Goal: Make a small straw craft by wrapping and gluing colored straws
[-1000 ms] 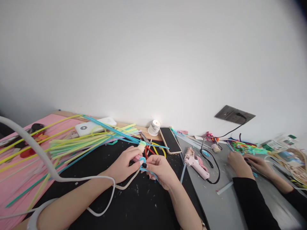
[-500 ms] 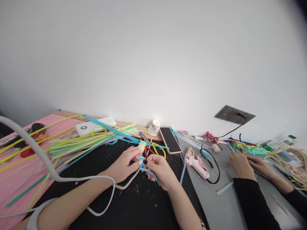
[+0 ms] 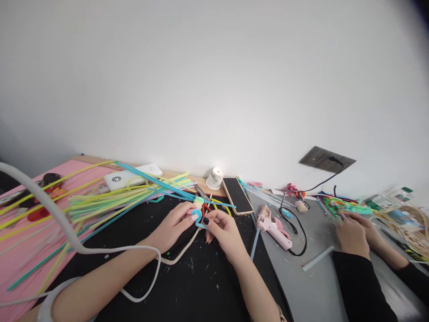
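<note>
My left hand (image 3: 174,226) is closed, thumb and fingers pinching a blue pipe cleaner (image 3: 195,216) bent into a small round coil. My right hand (image 3: 226,235), with a dark thumbnail, pinches the free tail of that same pipe cleaner just right of the coil. Right behind the coil is a small pale yellow and green fuzzy piece (image 3: 199,202); whether it is joined to the coil I cannot tell. Pliers with red and yellow handles (image 3: 219,205) lie beyond my fingers, partly hidden.
Loose pipe cleaners (image 3: 100,205) spread at left, near a white box-shaped device (image 3: 133,177). Behind stand a paper cup (image 3: 215,178) and a phone (image 3: 237,195). A pink glue gun (image 3: 274,229) lies right. A white cable (image 3: 72,232) crosses my left arm. A co-worker's hands (image 3: 355,230) work at far right.
The blue tail that hung below my right hand now shows only as a short length between my hands, and the coil is plainer to see. The co-worker's hands have shifted right.
</note>
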